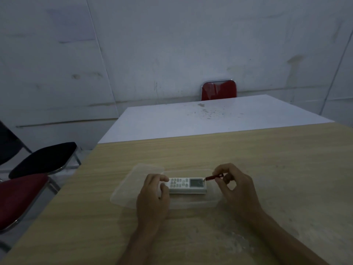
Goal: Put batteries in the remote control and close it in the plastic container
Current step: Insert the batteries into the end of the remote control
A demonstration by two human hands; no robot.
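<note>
Centrally on bench [267, 169]: remote [188, 185] steadied by left hand [154, 196] over container [210, 202]; battery [214, 177] pinched by right hand [236, 190], for loading.

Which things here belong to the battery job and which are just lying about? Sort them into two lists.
Part of the job:
remote control, held by the left hand
red battery, pinched by the right hand
clear plastic container
clear lid

Just lying about:
white table
red chair behind it
black chair
red chair on the left
</note>
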